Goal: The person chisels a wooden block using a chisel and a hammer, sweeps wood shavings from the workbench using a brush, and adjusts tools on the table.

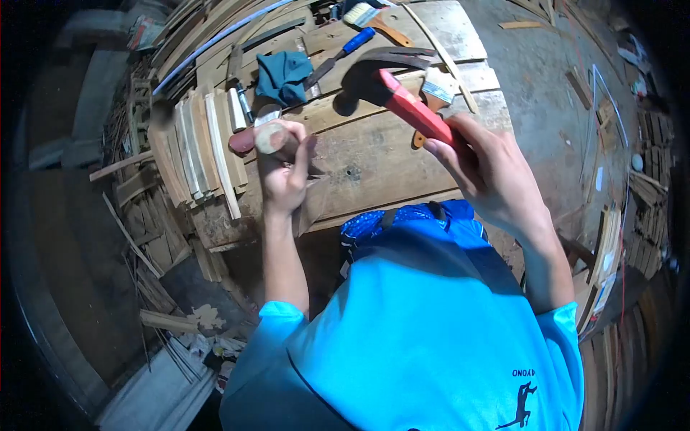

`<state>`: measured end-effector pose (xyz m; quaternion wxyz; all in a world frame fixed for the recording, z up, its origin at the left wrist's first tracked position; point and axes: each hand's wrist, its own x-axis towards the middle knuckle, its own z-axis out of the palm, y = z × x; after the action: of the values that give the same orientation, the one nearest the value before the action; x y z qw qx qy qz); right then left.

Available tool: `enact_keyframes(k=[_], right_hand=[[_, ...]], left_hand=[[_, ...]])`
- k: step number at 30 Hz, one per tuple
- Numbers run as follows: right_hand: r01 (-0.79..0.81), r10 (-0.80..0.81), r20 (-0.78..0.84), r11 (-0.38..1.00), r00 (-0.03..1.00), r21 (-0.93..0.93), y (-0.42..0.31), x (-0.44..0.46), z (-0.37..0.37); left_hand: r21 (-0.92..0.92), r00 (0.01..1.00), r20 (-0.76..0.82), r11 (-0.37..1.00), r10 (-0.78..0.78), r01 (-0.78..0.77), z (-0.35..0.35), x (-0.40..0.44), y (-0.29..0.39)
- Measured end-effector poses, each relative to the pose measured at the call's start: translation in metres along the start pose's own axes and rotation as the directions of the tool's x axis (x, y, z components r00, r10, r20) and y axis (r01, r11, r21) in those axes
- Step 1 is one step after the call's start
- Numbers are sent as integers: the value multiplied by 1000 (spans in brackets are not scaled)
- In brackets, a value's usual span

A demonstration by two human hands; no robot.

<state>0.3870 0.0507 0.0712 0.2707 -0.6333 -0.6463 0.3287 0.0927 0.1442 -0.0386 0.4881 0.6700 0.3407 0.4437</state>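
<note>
My right hand point(499, 172) is closed round the red handle of a claw hammer point(417, 113), held up over the workbench point(359, 169). The hammer's dark head and claw point away to the left. In my left hand point(286, 179) is a round wooden piece point(272, 138), gripped with its pale, worn end facing up toward me; its lower part is hidden. A dark red rounded object point(242, 141) shows just left of that hand, but its kind is unclear. Behind the hammer lies a paintbrush point(438, 87), partly covered by it.
A teal cloth point(283, 76) and a blue-handled tool point(345, 52) lie toward the bench's far side. Another paintbrush point(377, 23) is at the back. Several wooden strips point(203, 147) line the left edge, and a thin stick point(442, 57) crosses the far right.
</note>
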Motion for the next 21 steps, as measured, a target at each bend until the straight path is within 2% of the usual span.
enact_keyframes(k=[1,2,4,7,10,16,21], right_hand=[[-5,5,-2,1000,1000,-1,1,-1,1],[-5,5,-3,1000,1000,-5,1,-2,1],[-4,4,-19,1000,1000,18,3,-4,2],[11,-10,-23,1000,1000,27,5,-5,3],[27,-26,-36,999,999,27,7,-5,3],[31,-30,-41,999,999,33,7,-3,3],[35,-33,-51,999,998,36,4,0,2]], left_hand=[[54,1000,13,999,-3,2,-2,1,4],[3,999,-22,1000,23,-23,4,2,7],[-165,998,-15,985,-58,55,6,0,14],[-70,997,-19,994,-80,79,-1,2,17],[-84,988,42,985,-147,150,-8,7,10],[-147,997,-61,989,-39,30,0,15,2],[-98,988,-145,994,-56,42,3,15,5]])
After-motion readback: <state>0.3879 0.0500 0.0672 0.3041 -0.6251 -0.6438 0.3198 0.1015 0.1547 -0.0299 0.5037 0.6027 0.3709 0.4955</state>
